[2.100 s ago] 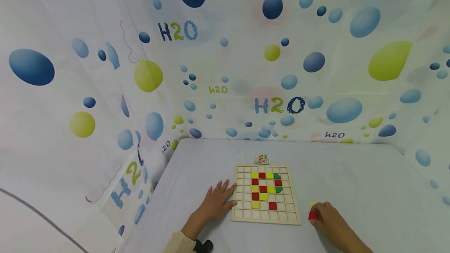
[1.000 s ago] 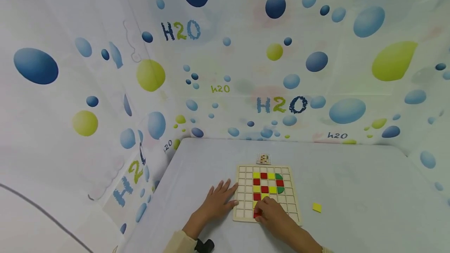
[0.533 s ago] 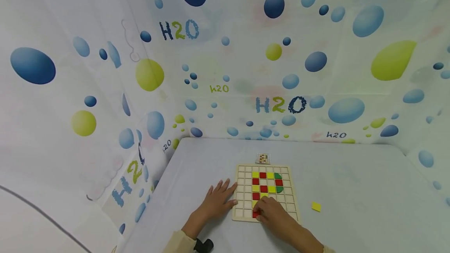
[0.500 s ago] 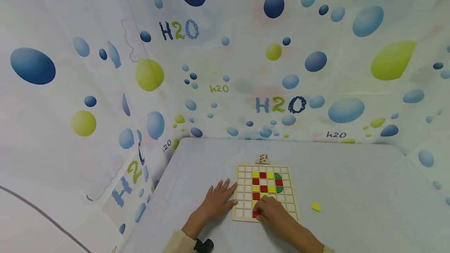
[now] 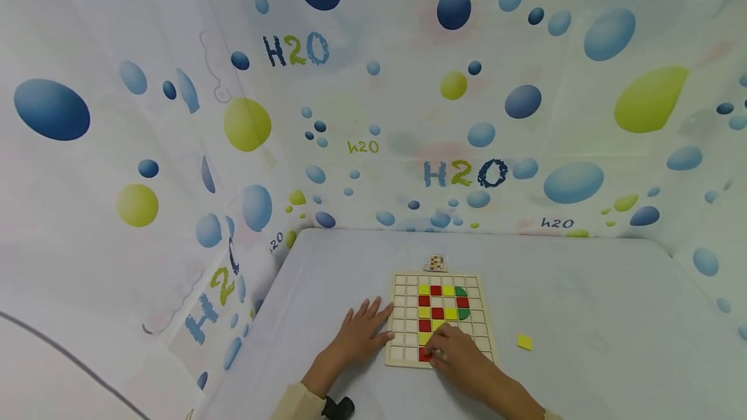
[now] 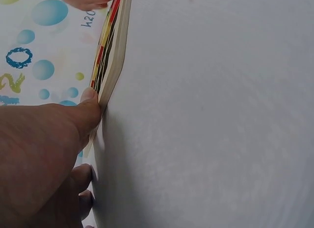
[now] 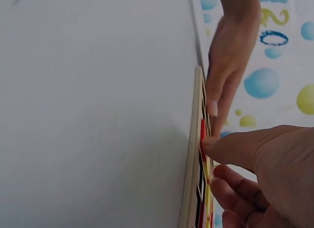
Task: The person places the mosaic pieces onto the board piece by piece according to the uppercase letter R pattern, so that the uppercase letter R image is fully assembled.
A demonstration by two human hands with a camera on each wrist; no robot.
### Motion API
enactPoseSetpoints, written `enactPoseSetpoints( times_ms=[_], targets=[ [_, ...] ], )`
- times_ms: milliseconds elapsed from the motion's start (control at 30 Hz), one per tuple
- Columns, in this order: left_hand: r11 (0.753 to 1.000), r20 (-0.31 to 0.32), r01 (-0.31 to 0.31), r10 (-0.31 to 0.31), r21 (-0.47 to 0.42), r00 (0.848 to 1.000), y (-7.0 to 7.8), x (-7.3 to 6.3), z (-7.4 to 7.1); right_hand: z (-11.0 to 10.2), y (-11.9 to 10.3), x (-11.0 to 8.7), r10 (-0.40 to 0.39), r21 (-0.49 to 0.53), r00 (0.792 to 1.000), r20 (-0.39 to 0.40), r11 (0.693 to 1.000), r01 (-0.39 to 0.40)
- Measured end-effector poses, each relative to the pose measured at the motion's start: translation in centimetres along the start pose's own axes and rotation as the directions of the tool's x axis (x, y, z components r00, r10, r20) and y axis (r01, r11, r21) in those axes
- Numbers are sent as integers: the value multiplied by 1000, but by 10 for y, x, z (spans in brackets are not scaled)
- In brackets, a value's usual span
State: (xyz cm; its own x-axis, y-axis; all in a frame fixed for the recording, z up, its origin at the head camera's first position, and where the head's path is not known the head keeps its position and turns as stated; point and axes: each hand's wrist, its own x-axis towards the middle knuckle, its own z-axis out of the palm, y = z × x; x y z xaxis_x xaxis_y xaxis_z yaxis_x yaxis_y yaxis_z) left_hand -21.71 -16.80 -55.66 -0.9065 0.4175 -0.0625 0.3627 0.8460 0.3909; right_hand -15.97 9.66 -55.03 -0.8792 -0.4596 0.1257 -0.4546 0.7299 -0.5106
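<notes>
In the head view, a pale wooden grid board lies on the table with red, yellow and green tiles set in it. My left hand rests at its left side, fingers spread; in the left wrist view the thumb touches the board's edge. My right hand is over the lower part of the board, thumb and finger bent at a red square tile in the bottom row. Up close in the right wrist view, the thumb is against that tile; the other fingers curl beside the board.
A yellow square tile lies on the table right of the board. Behind the board is a small card printed with a coloured grid pattern. A patterned curtain stands around the table's back and left.
The right hand has brought the red tile from the table at right to the board's bottom row. Since half a second ago its fingers have shifted slightly, showing more tile. The left hand stays put.
</notes>
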Motion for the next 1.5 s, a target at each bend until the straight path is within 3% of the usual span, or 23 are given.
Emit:
enactPoseSetpoints(
  times_ms=[167, 333, 500, 667, 833, 967, 1267, 1500],
  targets=[
    [1000, -4, 1, -1, 3, 1000, 0, 0, 0, -18, 21, -13, 156, 30, 987, -43, 987, -155],
    [1000, -5, 0, 0, 2, 1000, -1, 1, 0, -46, 51, -32, 304, 16, 944, -131, 952, -304],
    [1000, -6, 3, -3, -3, 1000, 0, -1, 0, -67, 85, -52, 401, -23, 909, -117, 914, -406],
    [1000, -7, 1, -1, -5, 1000, 0, -1, 0, -68, 109, -64, 405, 10, 909, -103, 914, -406],
    [1000, -5, -4, 4, -1, 1000, 2, -1, -2, -66, 115, -67, 398, 52, 910, -112, 917, -395],
    [1000, 0, -1, 1, -6, 1000, 3, -1, -3, -64, 115, -64, 415, 77, 904, -107, 910, -408],
    [1000, -1, 1, -1, -11, 1000, 2, -1, -1, -55, 108, -57, 384, 72, 914, -130, 923, -378],
    [1000, -1, -5, 5, -26, 1000, 2, -2, -2, -45, 92, -46, 412, 98, 903, -124, 910, -402]
  ],
)
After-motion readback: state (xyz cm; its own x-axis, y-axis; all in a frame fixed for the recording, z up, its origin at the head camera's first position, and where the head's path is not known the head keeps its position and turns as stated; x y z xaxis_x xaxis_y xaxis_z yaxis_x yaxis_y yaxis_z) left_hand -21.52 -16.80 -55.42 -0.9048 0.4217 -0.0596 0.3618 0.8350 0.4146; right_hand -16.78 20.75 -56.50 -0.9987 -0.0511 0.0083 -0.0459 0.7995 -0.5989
